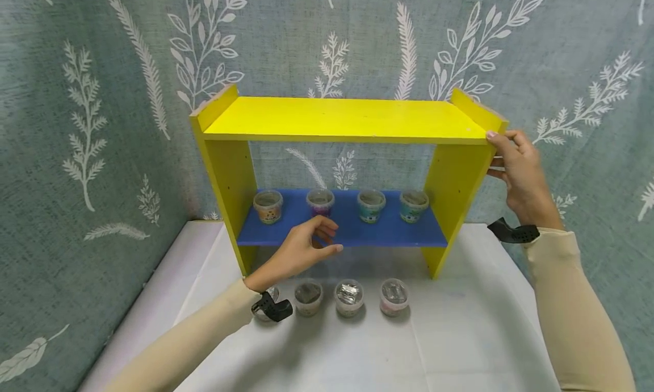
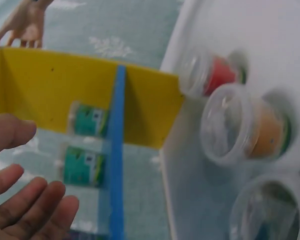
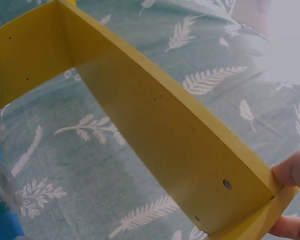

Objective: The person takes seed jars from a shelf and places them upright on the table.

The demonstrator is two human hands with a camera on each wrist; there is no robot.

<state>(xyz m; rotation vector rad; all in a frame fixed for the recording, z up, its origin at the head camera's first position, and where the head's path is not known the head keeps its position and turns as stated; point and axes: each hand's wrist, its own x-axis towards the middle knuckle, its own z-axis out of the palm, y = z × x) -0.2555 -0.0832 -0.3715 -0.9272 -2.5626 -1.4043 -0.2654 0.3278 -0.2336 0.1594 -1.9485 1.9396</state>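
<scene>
A yellow shelf unit (image 1: pixel 342 119) with a blue lower board (image 1: pixel 388 237) stands on the table. My right hand (image 1: pixel 523 176) grips its upper right corner, thumb at the front edge and fingers on the outer side. In the right wrist view, thumb and fingers straddle that corner. My left hand (image 1: pixel 301 247) hovers in front of the blue board, fingers loosely bent and holding nothing. It overlaps the lower part of a purple tub (image 1: pixel 320 199). An orange tub (image 1: pixel 268 206) sits to its left on the board, and two teal tubs (image 1: pixel 370 206) to its right.
Several lidded tubs (image 1: pixel 394 298) stand in a row on the white table (image 1: pixel 460 335) before the shelf; the leftmost is partly behind my left wrist. Patterned grey-green cloth (image 1: pixel 122 170) hangs behind and at the left side.
</scene>
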